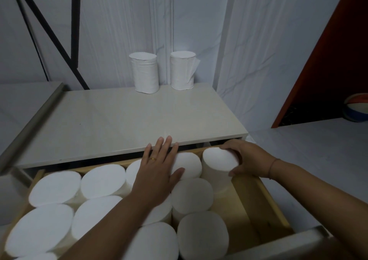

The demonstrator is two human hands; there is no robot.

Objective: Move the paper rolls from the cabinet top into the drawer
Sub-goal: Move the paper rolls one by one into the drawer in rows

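Note:
Two white paper rolls stand upright at the back of the grey cabinet top: one on the left, one on the right with a loose sheet hanging off it. Below, the open wooden drawer holds several upright white rolls packed together. My right hand is wrapped around a roll at the drawer's back right, raised a little above its neighbours. My left hand lies flat, fingers spread, on top of the rolls in the back row, fingertips at the cabinet top's front edge.
A bare strip of drawer floor runs along its right side. Black metal braces stand at the back left against the white wall. A red panel and a ball are at the right.

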